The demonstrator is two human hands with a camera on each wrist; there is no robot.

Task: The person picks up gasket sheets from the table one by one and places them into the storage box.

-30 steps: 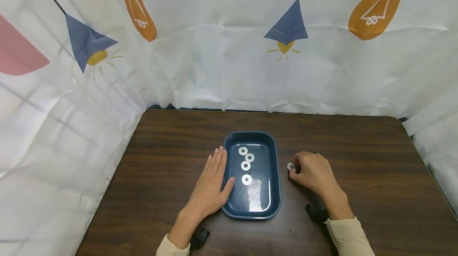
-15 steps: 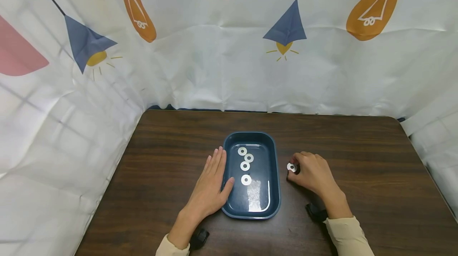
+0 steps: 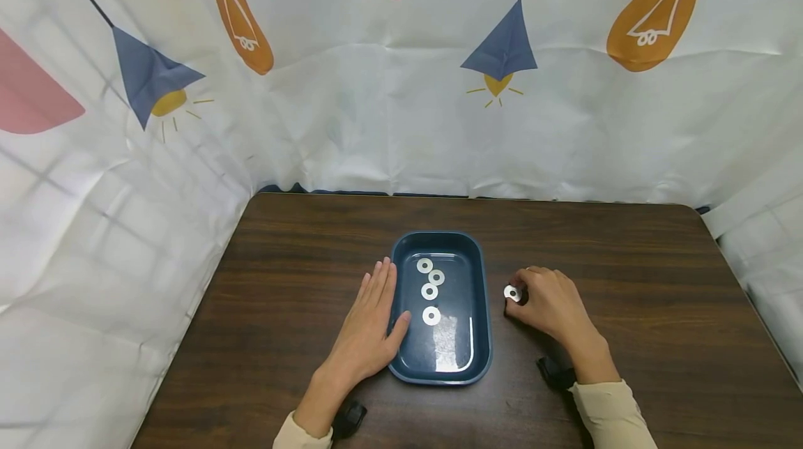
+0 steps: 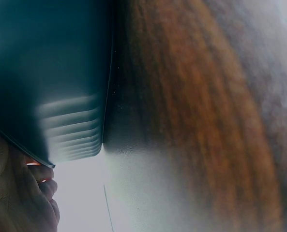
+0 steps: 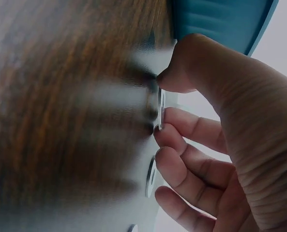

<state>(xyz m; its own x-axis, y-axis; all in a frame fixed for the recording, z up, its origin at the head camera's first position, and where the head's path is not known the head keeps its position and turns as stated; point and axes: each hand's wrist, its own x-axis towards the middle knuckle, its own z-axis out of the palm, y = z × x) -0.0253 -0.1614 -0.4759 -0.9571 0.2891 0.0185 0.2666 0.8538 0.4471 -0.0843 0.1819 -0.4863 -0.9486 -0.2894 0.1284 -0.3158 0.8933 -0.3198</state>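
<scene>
Nothing has shifted: right hand [image 3: 548, 304] pinches a washer [image 3: 511, 293] beside the tray [image 3: 482, 309]; left hand [image 3: 370, 320] lies flat, fingers straight, against its other rim; open counter [image 3: 659, 282] beyond.

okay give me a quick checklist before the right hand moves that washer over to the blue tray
1. Washer held: ok. The right hand pinches the washer between thumb and fingertips, on edge at the table.
2. Only one washer picked up: cannot tell. The right wrist view shows more washers lying by the fingers.
3. Tray steadied: ok. The left hand lies flat against the left wall of the blue tray, thumb on its rim.
4. Room in the tray: ok. Four washers lie in its far half; the near half is bare.
5. Path to the tray: ok. Nothing stands between the right hand and the tray's right rim.
</scene>
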